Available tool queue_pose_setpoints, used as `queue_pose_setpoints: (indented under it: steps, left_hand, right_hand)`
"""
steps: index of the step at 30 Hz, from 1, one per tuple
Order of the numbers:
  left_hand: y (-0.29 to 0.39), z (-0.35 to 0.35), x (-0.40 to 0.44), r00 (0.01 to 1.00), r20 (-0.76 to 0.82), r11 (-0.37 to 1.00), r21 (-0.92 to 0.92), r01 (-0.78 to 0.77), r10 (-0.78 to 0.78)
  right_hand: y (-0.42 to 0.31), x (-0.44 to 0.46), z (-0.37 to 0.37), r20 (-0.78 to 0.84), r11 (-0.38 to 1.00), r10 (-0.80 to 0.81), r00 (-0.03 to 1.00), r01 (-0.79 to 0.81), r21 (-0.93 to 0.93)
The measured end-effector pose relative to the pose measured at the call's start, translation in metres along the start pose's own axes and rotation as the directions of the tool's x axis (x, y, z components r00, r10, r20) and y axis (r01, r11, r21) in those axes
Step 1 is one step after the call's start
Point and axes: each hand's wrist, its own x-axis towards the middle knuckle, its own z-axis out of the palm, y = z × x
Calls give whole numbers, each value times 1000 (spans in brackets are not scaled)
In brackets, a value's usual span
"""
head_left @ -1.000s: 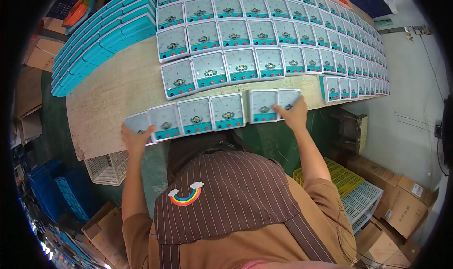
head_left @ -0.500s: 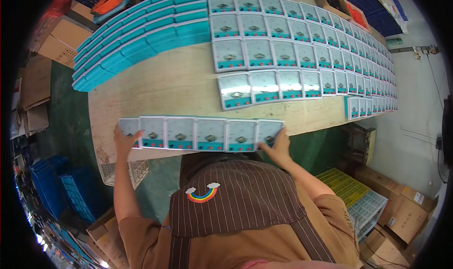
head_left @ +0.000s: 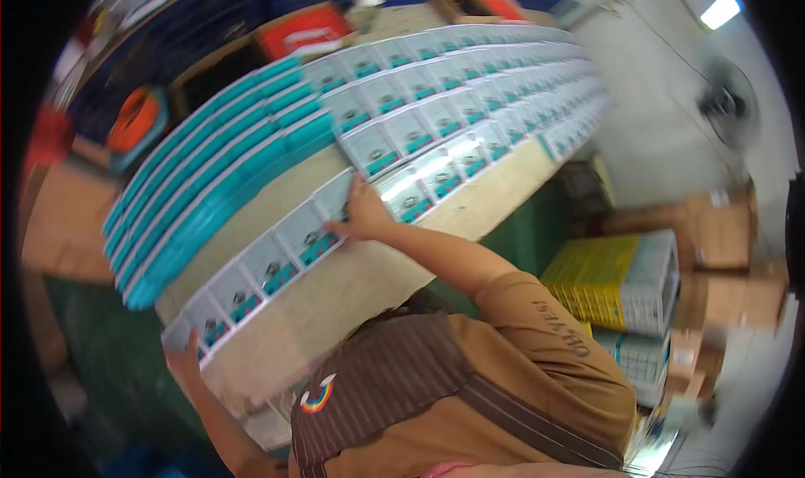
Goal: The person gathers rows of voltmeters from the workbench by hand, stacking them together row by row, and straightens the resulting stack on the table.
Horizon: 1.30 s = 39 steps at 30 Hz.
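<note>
A row of white-framed, meter-like units (head_left: 267, 264) runs slantwise across the table, between my two hands. Each unit has a pale clear front, a small metal part in the middle and a teal strip with red and dark spots along its lower edge. My left hand (head_left: 183, 359) grips the near left end of the row. At the far right end, my right hand (head_left: 367, 214) holds the last unit, thumb on its front and fingers round its edge. That end lies close to the rows of matching units (head_left: 407, 134) on the table.
Stacked teal units (head_left: 226, 189) curve along the table's left side. The wooden table (head_left: 335, 302) shows bare wood near my apron. Yellow and white crates (head_left: 599, 277) and cardboard boxes (head_left: 725, 235) stand at right. A fan (head_left: 728, 102) is on the right wall.
My view has turned and tilted. The held row has gone from level near the table's front edge to slanting, its right end now up beside the laid-out rows. Both hands still hold its ends.
</note>
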Motion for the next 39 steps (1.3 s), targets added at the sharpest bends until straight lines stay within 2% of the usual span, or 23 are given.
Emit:
queue_pose_setpoints:
  steps: [3,4,7,9,11,12,13,14,17,20,23,24,25,27,29,30,31,32,34,36,37,38,39]
  left_hand:
    - [22,-6,-7,998,9,990,127,58,-60]
    - [-1,3,3,996,-64,977,199,81,-69]
    - [5,-10,26,1000,-15,970,242,19,-16]
    - [13,-27,66,953,258,977,180,114,-158]
    - [4,-31,121,901,378,977,105,186,-213]
    - [-17,-30,151,908,365,978,43,205,-207]
    - [10,-38,146,914,351,974,-23,224,-202]
    - [34,-55,134,859,369,919,-34,392,-353]
    - [31,-64,133,840,436,782,-375,497,-324]
    - [41,-51,101,939,151,763,-550,340,-309]
    - [-1,-15,97,863,-347,918,-283,278,-368]
    - [0,-11,75,854,-489,976,27,217,-176]
    - [4,-3,54,928,-357,994,-43,99,-108]
    - [44,25,-5,992,-92,968,-230,-100,81]
    - [108,101,-84,967,-163,958,-177,-225,197]
    - [152,127,-118,980,20,939,-292,-183,197]
    - [173,165,-141,936,143,848,-482,-218,322]
    - [230,189,-173,921,340,843,-537,25,189]
    - [335,219,-218,897,408,887,-459,43,167]
    - [386,255,-231,928,306,941,-322,-107,211]
    - [407,267,-234,936,293,921,-383,-70,193]
    - [424,277,-236,945,277,896,-443,-33,172]
    - [441,283,-239,938,260,911,-397,-112,228]
  right_hand:
    - [-7,-1,-19,136,998,65,989,-64,-10]
    - [-11,-2,-25,124,996,84,989,-83,-18]
    - [-22,15,-51,169,993,99,981,-88,-76]
    - [-28,46,-76,320,986,99,942,-50,-156]
    - [-26,80,-76,227,987,109,968,-79,-139]
    - [-28,97,-77,178,988,108,978,-85,-130]
    - [-29,109,-82,154,993,112,982,-103,-64]
    - [-29,118,-85,136,993,120,983,-122,5]
    - [-22,126,-94,132,934,201,971,-231,272]
    - [-4,123,-95,213,832,116,970,-211,513]
    - [68,94,-99,-87,839,-46,995,85,537]
    - [101,77,-111,-138,825,-76,987,140,548]
    - [142,64,-123,-201,879,-59,978,146,455]
    - [257,58,-126,-419,932,99,903,63,357]
    - [357,48,-156,-545,935,354,760,-281,217]
    - [403,44,-167,-568,929,367,737,-319,185]
    - [438,46,-177,-594,922,374,713,-355,154]
    - [456,53,-186,-588,929,339,734,-361,85]
    - [481,62,-201,-567,929,277,776,-366,-48]
    - [492,84,-201,-566,923,245,787,-369,-114]
    - [493,94,-198,-561,919,226,796,-366,-148]
    - [494,98,-196,-370,898,319,873,-403,-175]
    - [497,97,-193,-367,913,286,885,-367,-176]
